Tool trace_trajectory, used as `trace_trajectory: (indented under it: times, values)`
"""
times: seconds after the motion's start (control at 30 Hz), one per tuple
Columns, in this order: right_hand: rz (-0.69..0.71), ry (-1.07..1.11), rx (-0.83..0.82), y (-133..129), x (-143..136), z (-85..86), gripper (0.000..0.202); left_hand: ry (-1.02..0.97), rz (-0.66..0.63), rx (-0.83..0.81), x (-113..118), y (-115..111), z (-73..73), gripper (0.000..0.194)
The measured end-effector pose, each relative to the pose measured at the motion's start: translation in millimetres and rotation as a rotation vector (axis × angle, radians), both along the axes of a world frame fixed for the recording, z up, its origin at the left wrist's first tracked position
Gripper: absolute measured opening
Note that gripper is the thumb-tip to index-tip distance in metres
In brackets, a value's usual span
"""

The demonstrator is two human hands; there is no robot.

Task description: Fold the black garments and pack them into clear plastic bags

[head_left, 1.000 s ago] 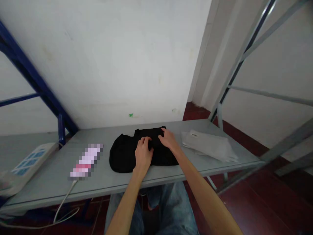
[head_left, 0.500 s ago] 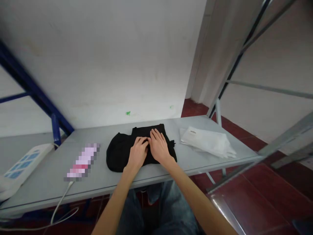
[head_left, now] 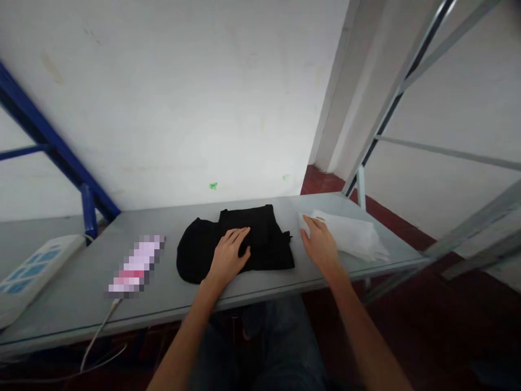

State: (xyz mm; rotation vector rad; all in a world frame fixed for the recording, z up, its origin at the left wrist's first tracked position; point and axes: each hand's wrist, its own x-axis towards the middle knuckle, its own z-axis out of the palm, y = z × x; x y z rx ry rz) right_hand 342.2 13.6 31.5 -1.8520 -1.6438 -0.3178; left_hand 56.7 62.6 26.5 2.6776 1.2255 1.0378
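Observation:
A folded black garment (head_left: 268, 244) lies flat on the grey tabletop (head_left: 171, 309), with a rounded part bulging out at its left end; what sort of garment it is I cannot tell. My left hand (head_left: 231, 252) rests on its middle, fingers stretched out and thumb apart, gripping nothing. To the right of the garment lie whitish translucent plastic bags (head_left: 358, 236) with a small label near the far edge. My right hand (head_left: 320, 241) is over the left end of these bags, fingers extended and thumb apart, its fingertips at the plastic.
On the left lies a blurred-out phone-like object (head_left: 136, 266) with a white cable (head_left: 97, 336). A white power strip (head_left: 38, 271) sits beyond it. Blue metal bars (head_left: 61, 146) at left and grey metal bars (head_left: 391, 114) at right flank the table; a white wall (head_left: 195, 108) stands behind.
My right hand has left the black garment and moved right onto the plastic bags. My left hand stays on the garment, its thumb now spread wider.

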Motion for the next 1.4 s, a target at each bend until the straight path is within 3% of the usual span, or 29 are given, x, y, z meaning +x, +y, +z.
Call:
trace_trajectory:
  times: [0.07,0.17,0.27,0.4,0.5,0.6,0.67,0.73,0.8,0.87,1.07,1.2,1.4]
  values:
    - [-0.05,-0.03,-0.071,-11.3,30.6,-9.4,0.041,-0.008,0.0,0.023,1.0,-4.1,2.6,0.053]
    - [-0.055,-0.08,-0.138,-20.6,51.3,-22.1,0.029,-0.041,0.001,0.069,-0.1,-10.6,4.8,0.047]
    - [-0.074,-0.074,-0.14,-20.8,51.0,-23.9,0.021,-0.091,0.009,0.1,-6.6,-17.4,5.9,0.038]
    - [-0.052,-0.027,-0.059,-18.4,37.9,-6.4,0.022,-0.166,0.015,0.099,-18.4,-25.5,7.0,0.027]
    - [-0.001,0.016,0.114,-20.7,9.5,12.7,0.026,-0.269,0.029,0.075,-22.1,-28.6,4.5,0.029]
    - [0.217,0.038,0.26,-26.6,-40.4,22.3,0.027,-0.336,0.005,0.032,-22.2,-29.4,-1.0,0.05]
    - [0.422,0.053,0.254,-30.2,-76.4,18.9,0.031,-0.355,-0.034,0.013,-23.3,-29.9,-4.0,0.056]
    - [0.539,0.042,0.227,-32.5,-105.7,9.8,0.035,-0.36,-0.074,0.021,-26.2,-31.3,-5.3,0.038]
    - [0.58,0.05,0.217,-33.4,-124.2,-0.1,0.04,-0.347,-0.098,0.041,-29.9,-33.3,-4.9,0.022]
    - [0.564,0.071,0.226,-32.8,-132.9,-6.6,0.042,-0.334,-0.084,0.052,-32.7,-35.5,-3.6,0.021]
    - [0.583,0.044,0.266,-26.2,-135.2,-3.1,0.02,-0.274,-0.036,0.107,-32.6,-39.3,-2.5,0.018]
    - [0.58,-0.01,0.275,-22.2,-128.8,4.2,0.019,-0.313,-0.035,0.109,-33.5,-39.3,-2.8,0.022]
    - [0.407,-0.026,0.346,-13.3,-82.8,13.6,0.02,-0.562,0.132,0.194,-46.4,-33.4,2.2,0.018]
